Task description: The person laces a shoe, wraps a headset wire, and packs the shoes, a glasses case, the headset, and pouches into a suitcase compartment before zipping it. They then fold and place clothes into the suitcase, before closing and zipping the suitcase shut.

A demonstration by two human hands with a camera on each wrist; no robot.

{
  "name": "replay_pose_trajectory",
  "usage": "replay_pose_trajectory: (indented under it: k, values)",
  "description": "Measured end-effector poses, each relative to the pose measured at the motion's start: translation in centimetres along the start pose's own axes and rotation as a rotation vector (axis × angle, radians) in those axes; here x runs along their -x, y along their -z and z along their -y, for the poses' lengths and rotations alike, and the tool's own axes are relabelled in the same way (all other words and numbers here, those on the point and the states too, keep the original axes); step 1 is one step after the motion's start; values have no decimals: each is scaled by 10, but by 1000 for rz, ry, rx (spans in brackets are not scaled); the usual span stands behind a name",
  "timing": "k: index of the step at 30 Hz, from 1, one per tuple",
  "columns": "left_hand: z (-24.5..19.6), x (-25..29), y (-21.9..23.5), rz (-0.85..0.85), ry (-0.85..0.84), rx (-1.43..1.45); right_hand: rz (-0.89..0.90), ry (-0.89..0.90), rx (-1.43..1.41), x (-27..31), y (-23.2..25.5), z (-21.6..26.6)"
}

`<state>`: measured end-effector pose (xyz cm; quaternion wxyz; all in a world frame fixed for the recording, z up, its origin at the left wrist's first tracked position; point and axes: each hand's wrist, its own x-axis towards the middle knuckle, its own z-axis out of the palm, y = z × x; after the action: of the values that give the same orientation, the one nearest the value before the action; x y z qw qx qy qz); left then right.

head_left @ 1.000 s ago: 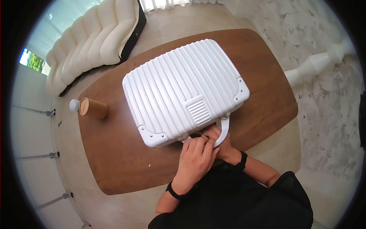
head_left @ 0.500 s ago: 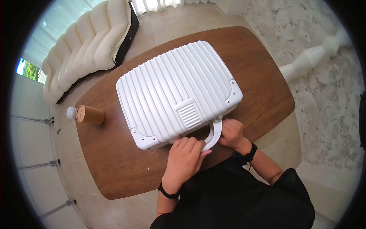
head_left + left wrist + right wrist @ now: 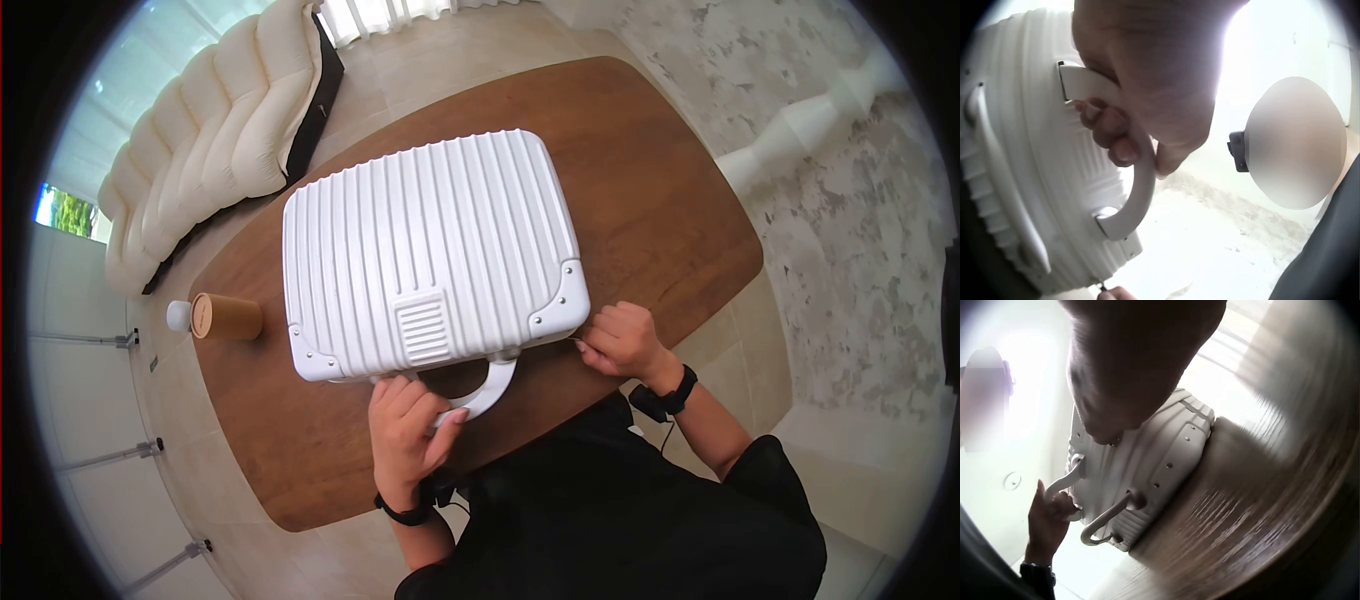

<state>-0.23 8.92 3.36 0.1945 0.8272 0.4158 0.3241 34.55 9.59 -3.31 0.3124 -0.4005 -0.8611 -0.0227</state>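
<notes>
A white ribbed suitcase (image 3: 430, 240) lies flat on the wooden table, its handle (image 3: 492, 388) toward the person. The left hand (image 3: 408, 425) grips this handle near its left end; the left wrist view shows fingers curled round the handle (image 3: 1138, 203). At the case's front right corner, the right hand (image 3: 625, 340) has curled fingers close to the seam. A small dark zipper pull (image 3: 1102, 287) is pinched by its fingertips (image 3: 1117, 294) in the left wrist view. A second handle (image 3: 1107, 519) shows on the case in the right wrist view. The right fingertips are hidden there.
On the table's (image 3: 660, 190) left part lies a brown cylinder (image 3: 230, 317), beside a white round-ended object (image 3: 179, 316). A cream padded sofa (image 3: 215, 130) stands on the floor beyond. Both wrists carry black bands.
The right hand has moved from the handle area rightward along the seam to the front right corner. The case has turned slightly, and the left hand stays on the handle.
</notes>
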Motion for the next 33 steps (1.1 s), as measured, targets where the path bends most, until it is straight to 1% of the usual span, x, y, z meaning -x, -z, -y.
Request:
replay_pose_trajectory:
  k: [1,2,4,7,8,9,11,13,16,18,20,22,23,25,27,30,32,33]
  values:
    - [4,1,1,-46,-49,4,27,39,-16,0,-2,2]
    - [8,2,2,-39,-55,6,24,31,-13,0,-4,5]
    - [16,3,6,-84,-133,40,26,121,-32,1,-7,8]
    - [25,5,23,-52,-123,42,35,149,-71,-3,-8,13]
    - [25,8,23,-52,-105,28,34,176,-86,-1,-8,12]
    - [23,7,23,-60,-89,24,30,167,-86,-1,-9,12]
    - [26,9,24,-52,-96,25,49,183,-136,0,-11,14]
    - [26,8,25,-47,-102,28,41,172,-139,1,-11,15]
    - [19,5,26,20,-102,-37,26,140,-158,-1,-15,18]
    - [2,6,20,189,-7,-262,19,115,-176,-2,-18,22]
    - [-24,-2,1,220,55,-335,-23,36,-183,-1,-25,26]
    - [-30,3,-22,215,209,-409,-57,8,-203,0,-31,33]
    - [-28,5,-29,218,211,-411,-85,-20,-217,-1,-33,37]
    - [-24,8,-38,152,239,-413,-73,-36,-214,-6,-29,47]
    - [-20,10,-39,147,237,-416,-59,-55,-207,-6,-26,49]
    - [-15,12,-38,142,226,-401,-70,-45,-215,-4,-24,45]
    - [-12,13,-37,141,216,-385,-23,24,-161,-3,-17,39]
    - [-11,13,-37,133,212,-379,-23,25,-160,-3,-14,35]
